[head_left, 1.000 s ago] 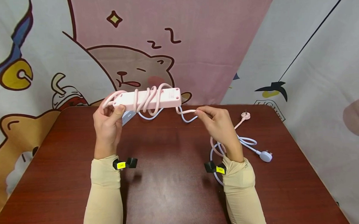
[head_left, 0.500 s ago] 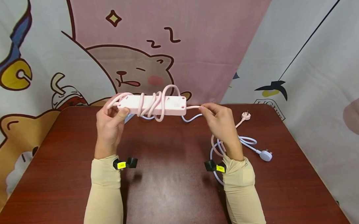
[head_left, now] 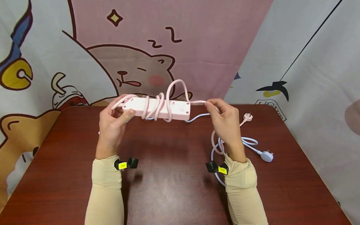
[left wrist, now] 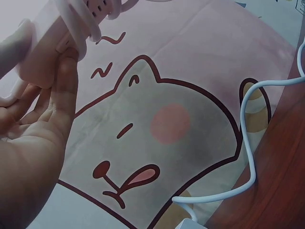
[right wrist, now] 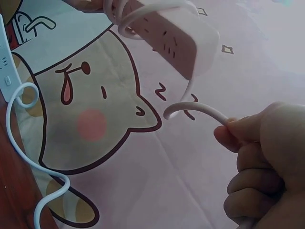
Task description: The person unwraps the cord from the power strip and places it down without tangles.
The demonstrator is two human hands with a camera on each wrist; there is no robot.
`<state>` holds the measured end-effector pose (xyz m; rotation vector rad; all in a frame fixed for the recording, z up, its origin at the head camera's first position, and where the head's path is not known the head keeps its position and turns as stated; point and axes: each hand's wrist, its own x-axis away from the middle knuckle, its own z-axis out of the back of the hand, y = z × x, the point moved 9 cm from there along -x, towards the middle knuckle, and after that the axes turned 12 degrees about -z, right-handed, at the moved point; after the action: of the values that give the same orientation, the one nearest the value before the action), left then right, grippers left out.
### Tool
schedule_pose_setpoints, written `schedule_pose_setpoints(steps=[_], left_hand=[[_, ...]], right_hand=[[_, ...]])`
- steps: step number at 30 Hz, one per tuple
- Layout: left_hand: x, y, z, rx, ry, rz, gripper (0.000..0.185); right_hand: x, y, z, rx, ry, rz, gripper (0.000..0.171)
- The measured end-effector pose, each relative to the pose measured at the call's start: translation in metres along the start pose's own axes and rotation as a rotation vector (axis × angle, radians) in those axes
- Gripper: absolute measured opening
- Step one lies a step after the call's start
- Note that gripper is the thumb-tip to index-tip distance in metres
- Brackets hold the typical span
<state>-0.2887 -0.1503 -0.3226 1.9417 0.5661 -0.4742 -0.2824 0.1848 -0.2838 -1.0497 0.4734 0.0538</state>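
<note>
A pink power strip (head_left: 135,104) is held above the back of the table, its own pink cord (head_left: 169,108) wound around its middle in several turns. My left hand (head_left: 110,128) grips the strip's left end, thumb on the near edge and fingers behind; the left wrist view shows fingertips against the strip's underside. Off the right end, my right hand (head_left: 226,122) pinches the cord between thumb and index finger, the other fingers curled. A loose loop of cord rises above the strip's right end. In the right wrist view, sockets show on the power strip's face (right wrist: 167,40).
A pink plug (head_left: 248,117) lies on the table (head_left: 170,179) at the back right. Nearer lies a light blue plug (head_left: 267,156) with its coiled cord (head_left: 250,142). A light blue power strip (right wrist: 8,71) sits behind the held one. A patterned curtain (head_left: 201,52) stands behind the table.
The pink strip and both hands have shifted slightly to the right. My right hand has risen a little, and the cord loop over the strip's right end stands taller and looser.
</note>
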Motion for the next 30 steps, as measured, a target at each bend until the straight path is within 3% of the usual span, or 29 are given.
schedule_pose_setpoints(steps=[7, 18, 24, 30], left_hand=[[0.0, 0.0, 0.002, -0.047, 0.01, 0.002, 0.045], [-0.001, -0.001, 0.012, -0.323, 0.018, 0.025, 0.048], [-0.003, 0.0, 0.013, -0.288, 0.052, -0.012, 0.046], [-0.005, 0.003, 0.021, -0.268, 0.143, -0.072, 0.044]], right_hand=[[0.002, -0.002, 0.001, -0.033, 0.007, -0.005, 0.017], [0.003, -0.006, 0.006, -0.102, 0.025, 0.029, 0.018], [0.004, -0.008, 0.006, -0.14, -0.017, 0.034, 0.017], [0.005, -0.009, 0.002, -0.173, -0.08, 0.03, 0.012]])
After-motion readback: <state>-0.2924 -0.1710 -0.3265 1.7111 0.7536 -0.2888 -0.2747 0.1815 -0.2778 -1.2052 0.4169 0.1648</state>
